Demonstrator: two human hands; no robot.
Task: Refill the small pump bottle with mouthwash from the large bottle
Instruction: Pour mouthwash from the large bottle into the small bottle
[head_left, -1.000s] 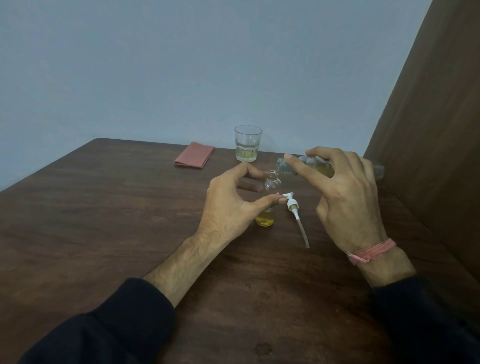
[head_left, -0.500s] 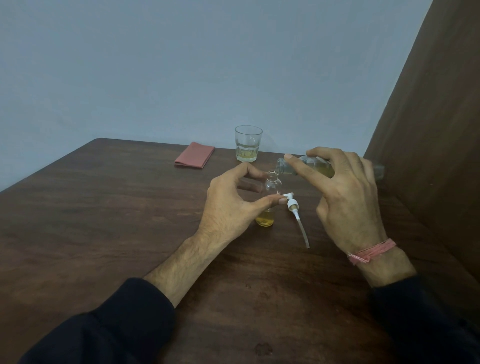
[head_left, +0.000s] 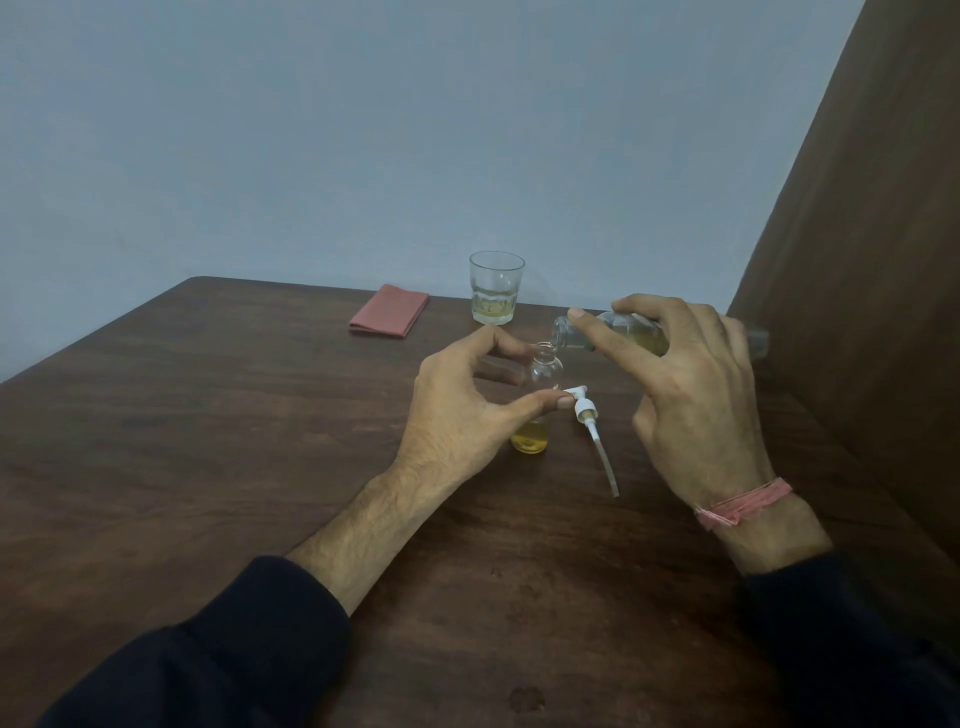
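Fingers of left hand curl round small clear glass pump bottle upright on dark wooden counter; right hand grips tilted large clear bottle, mouth above its neck; both likely slick, brittle, best held mid-body.

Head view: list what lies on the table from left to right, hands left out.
Cloth → glass → small bottle → pump → large bottle, held tilted above the table.
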